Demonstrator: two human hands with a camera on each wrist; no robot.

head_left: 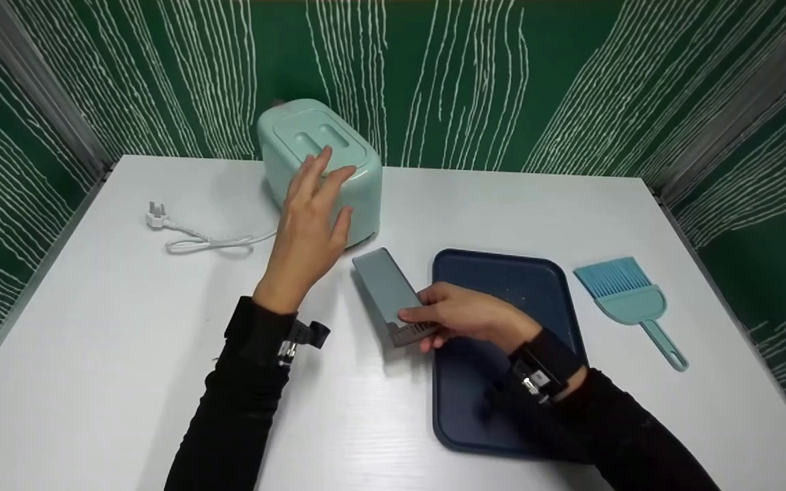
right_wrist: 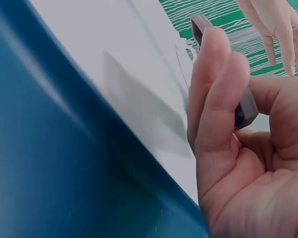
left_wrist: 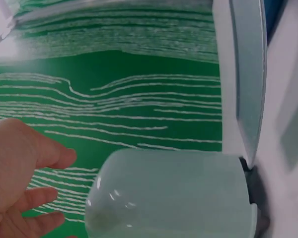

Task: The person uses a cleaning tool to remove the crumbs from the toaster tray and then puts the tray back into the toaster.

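Observation:
My right hand (head_left: 468,310) grips the vented end of a long grey-green crumb tray (head_left: 386,286), thumb on top and fingers beneath. The far end of this crumb tray points toward the toaster (head_left: 366,198). In the right wrist view, curled fingers (right_wrist: 216,99) cover most of the crumb tray's end (right_wrist: 248,106). My left hand (head_left: 308,225) is raised with fingers spread, overlapping the mint-green toaster in the head view and holding nothing. The left wrist view shows a gap between that hand (left_wrist: 20,183) and the toaster's rounded body (left_wrist: 164,193).
A dark blue tray (head_left: 475,409) lies under my right forearm, with small pale specks on it. To its right is a teal hand brush (head_left: 632,307). The toaster's white cord (head_left: 229,242) lies bundled at the left, ending in a plug (head_left: 157,217). Green walls border the white table.

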